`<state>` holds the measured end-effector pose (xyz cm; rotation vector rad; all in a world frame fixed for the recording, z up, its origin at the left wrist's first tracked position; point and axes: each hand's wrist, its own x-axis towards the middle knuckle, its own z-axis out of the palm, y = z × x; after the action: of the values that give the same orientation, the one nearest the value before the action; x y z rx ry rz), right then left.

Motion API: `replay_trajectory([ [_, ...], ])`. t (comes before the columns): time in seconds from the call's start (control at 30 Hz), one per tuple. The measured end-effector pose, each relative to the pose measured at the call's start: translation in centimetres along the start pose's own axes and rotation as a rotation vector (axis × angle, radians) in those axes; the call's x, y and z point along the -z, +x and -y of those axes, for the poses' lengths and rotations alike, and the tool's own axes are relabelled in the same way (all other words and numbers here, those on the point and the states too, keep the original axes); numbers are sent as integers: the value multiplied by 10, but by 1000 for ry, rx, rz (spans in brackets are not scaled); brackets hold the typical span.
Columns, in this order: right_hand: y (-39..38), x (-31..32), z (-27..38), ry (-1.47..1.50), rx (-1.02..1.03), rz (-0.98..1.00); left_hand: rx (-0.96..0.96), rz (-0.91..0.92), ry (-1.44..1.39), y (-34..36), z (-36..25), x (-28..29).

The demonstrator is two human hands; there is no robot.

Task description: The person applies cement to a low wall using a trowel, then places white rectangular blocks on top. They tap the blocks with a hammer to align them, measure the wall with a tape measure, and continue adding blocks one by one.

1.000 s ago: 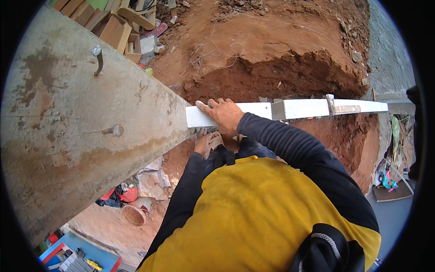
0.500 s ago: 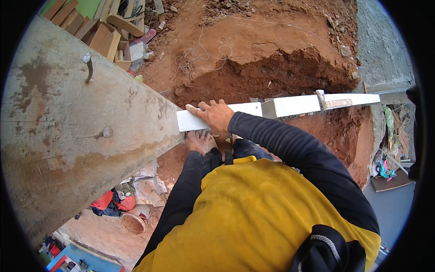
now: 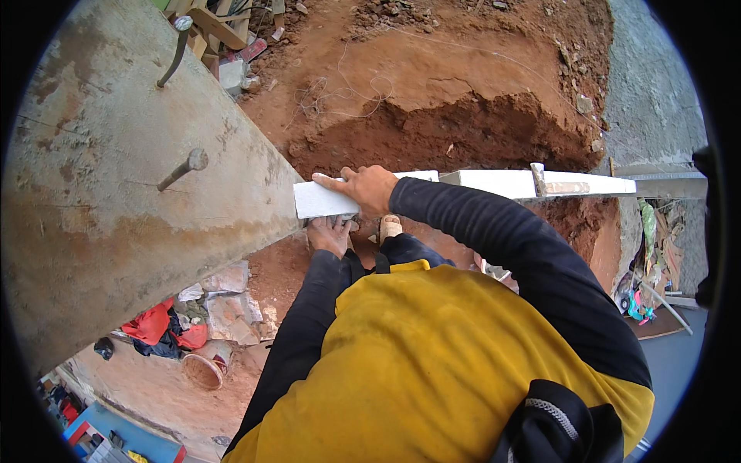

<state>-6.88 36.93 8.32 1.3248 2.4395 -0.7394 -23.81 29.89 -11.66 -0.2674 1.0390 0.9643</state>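
Observation:
A white building block [image 3: 318,202] sits at the left end of a row of white blocks [image 3: 494,181], its end against a grey concrete column [image 3: 154,216]. My right hand [image 3: 369,189] grips it from above, thumb toward the column and fingertips over the far edge. Below the near edge, my left hand [image 3: 330,234] has its fingers spread and touching the block's near lower side. What lies beneath the block is mostly hidden. Farther right on the row rests a hammer-shaped tool [image 3: 539,180], whitish and brown.
Two bent bolts [image 3: 185,170] stick out of the column. Beyond the row lies a dug edge of red soil [image 3: 494,127] with loose string [image 3: 347,96]. A bucket [image 3: 203,372], red cloth [image 3: 150,322] and rubble lie at the lower left; a grey wall [image 3: 652,85] stands right.
My view has shifted, so the column shows larger and the row sits slightly left. Both hands stay on the same block; the right hand's fingers have drawn in a little.

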Motion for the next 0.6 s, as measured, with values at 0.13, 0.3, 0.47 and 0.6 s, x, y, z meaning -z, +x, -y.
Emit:
replay_trajectory([
  [0.13, -1, -4, 1, 5, 0, -40, -13, 4, -59, 0, 0, -2],
  [0.3, -3, -6, 0, 28, 7, -35, -16, -47, -116, 6, -4, -1],
  [0.47, -4, -4, -2, 55, 38, -33, -1, -96, -153, 9, -7, -3],
  [0.6, -9, 13, -18, 75, 5, 16, -10, -89, -158, 10, -7, -1],
])
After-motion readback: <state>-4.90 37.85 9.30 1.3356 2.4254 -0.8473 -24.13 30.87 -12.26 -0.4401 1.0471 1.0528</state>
